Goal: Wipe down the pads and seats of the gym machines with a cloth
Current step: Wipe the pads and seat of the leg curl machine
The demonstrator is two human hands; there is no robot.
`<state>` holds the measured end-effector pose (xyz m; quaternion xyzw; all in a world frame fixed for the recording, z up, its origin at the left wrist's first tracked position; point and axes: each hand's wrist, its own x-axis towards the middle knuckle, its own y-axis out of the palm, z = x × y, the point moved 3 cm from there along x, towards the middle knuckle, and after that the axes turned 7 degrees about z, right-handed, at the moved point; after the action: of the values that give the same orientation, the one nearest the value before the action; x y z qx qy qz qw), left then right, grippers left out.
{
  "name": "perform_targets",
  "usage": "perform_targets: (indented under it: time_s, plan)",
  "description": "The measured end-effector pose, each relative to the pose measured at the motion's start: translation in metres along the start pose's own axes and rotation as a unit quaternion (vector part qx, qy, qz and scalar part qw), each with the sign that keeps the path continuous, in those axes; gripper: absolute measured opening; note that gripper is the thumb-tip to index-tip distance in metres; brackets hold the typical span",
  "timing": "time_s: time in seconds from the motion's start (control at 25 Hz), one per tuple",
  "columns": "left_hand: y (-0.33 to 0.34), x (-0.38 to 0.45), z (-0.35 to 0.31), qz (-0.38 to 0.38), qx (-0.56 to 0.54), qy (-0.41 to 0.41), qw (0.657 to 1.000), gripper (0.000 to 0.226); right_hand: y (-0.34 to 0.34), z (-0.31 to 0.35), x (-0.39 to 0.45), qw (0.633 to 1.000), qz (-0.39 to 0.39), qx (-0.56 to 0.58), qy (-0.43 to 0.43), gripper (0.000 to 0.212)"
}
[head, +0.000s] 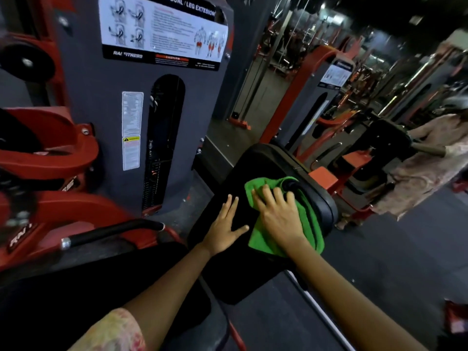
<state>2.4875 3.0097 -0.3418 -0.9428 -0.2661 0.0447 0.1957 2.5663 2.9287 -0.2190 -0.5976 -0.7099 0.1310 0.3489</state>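
A black padded seat back [255, 168] of the leg curl / leg extension machine stretches away from me in the middle of the view. A green cloth [307, 224] lies spread over its right half. My right hand [278, 211] presses flat on the cloth with fingers spread. To its left, my left hand [225, 229] rests flat and open on the bare black pad, touching no cloth. A black knob [291, 184] pokes up through the cloth near my right fingertips. A second black seat pad [76, 287] lies at lower left.
The grey weight-stack housing [114, 110] with instruction labels stands to the left, beside red machine arms [50, 153] and a black handle bar [114, 230]. Another person in a light patterned garment [430, 160] stands at the right by another machine. Dark floor [379, 262] lies to the right.
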Motion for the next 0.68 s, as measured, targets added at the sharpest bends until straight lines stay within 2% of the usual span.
perform_targets:
  time_s: [0.12,0.24,0.32,0.44,0.56,0.68]
  plan:
    - [0.007,-0.008,0.004,0.039,0.060,-0.025,0.997,0.103,-0.010,-0.024,-0.031,1.000,-0.012,-0.009,-0.022,0.044]
    - [0.011,-0.008,0.005,0.047,0.099,-0.049,0.993,0.110,-0.012,-0.039,0.005,0.996,-0.026,-0.045,0.070,0.043]
    - [0.012,-0.007,0.010,0.034,0.115,-0.049,0.992,0.110,-0.004,-0.024,0.038,0.994,-0.021,-0.056,0.087,0.043]
    - [0.012,-0.007,0.018,0.037,0.141,-0.050,0.988,0.107,0.008,0.004,0.035,0.998,-0.006,-0.055,0.006,0.047]
    - [0.007,-0.008,0.019,0.057,0.137,-0.044,0.988,0.105,0.002,-0.009,-0.004,0.997,0.001,-0.066,-0.045,0.038]
    - [0.001,-0.007,0.021,0.060,0.130,-0.033,0.989,0.103,-0.006,-0.029,0.014,0.994,-0.015,-0.094,0.048,0.045]
